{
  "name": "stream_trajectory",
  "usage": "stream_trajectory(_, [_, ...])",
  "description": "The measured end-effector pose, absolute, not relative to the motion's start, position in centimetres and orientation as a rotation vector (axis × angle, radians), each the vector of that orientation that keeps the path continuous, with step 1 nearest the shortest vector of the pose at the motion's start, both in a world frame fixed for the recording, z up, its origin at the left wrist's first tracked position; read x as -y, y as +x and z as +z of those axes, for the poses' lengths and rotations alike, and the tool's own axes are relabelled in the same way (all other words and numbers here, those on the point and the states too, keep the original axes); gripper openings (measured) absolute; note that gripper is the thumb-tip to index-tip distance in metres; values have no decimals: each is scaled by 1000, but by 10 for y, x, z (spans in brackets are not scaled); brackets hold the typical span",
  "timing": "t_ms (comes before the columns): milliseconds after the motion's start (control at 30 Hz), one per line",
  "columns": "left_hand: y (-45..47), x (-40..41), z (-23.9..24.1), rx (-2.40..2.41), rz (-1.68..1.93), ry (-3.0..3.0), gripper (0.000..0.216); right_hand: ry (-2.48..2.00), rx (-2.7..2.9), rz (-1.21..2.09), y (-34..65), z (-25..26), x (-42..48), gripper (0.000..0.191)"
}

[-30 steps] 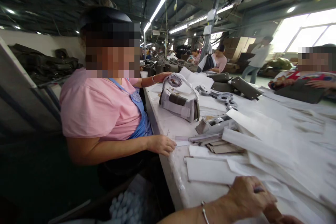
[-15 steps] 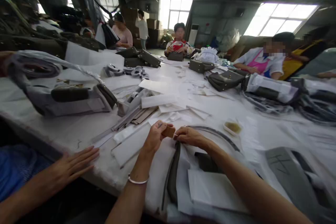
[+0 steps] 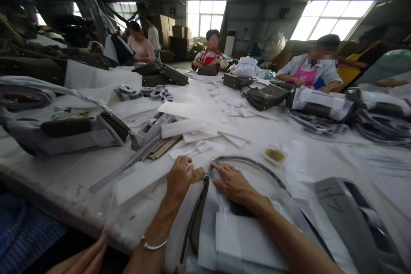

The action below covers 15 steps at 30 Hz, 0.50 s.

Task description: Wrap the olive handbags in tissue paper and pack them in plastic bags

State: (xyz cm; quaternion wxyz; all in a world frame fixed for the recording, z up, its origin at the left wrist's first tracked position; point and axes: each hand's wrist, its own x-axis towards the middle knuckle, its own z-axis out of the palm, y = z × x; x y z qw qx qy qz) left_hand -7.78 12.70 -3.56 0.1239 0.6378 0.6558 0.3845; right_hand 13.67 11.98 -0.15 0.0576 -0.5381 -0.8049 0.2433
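In front of me lies a dark olive handbag point(image 3: 196, 222), wrapped in clear plastic and white sheets, its wrapped strap point(image 3: 257, 164) arching over the far side. A small brown tag point(image 3: 198, 174) is at the bag's far left corner. Just left of this tag is my left hand point(image 3: 180, 180), its fingers loosely bent and nothing visible in them. My right hand point(image 3: 233, 183) rests on the bag's far end, fingers spread, the index fingertip at the strap. Part of the bag is hidden beneath my right hand and forearm.
A co-worker's hand point(image 3: 88, 257) is at the table's near-left edge. White sheets point(image 3: 141, 177) and brown card strips point(image 3: 165, 146) lie ahead-left. A small dish point(image 3: 275, 155) sits beyond the strap. A grey panel point(image 3: 349, 214) is at right; wrapped bags point(image 3: 321, 105) stand farther back.
My left hand has let go of the brown tag, which now lies beside it. My right hand has opened from a pinch and spread over the bag. The co-worker's hand has moved lower.
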Motion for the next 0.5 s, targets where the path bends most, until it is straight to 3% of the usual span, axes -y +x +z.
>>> stream_trajectory(267, [-64, -124, -20, -1821, 1324, 1834, 11, -1673, 2448, 633, 132, -5, -116, 58])
stream_trajectory(500, [-90, -169, 3, -1890, 1442, 1322, 35, -1674, 2518, 548, 133, -9, -117, 61])
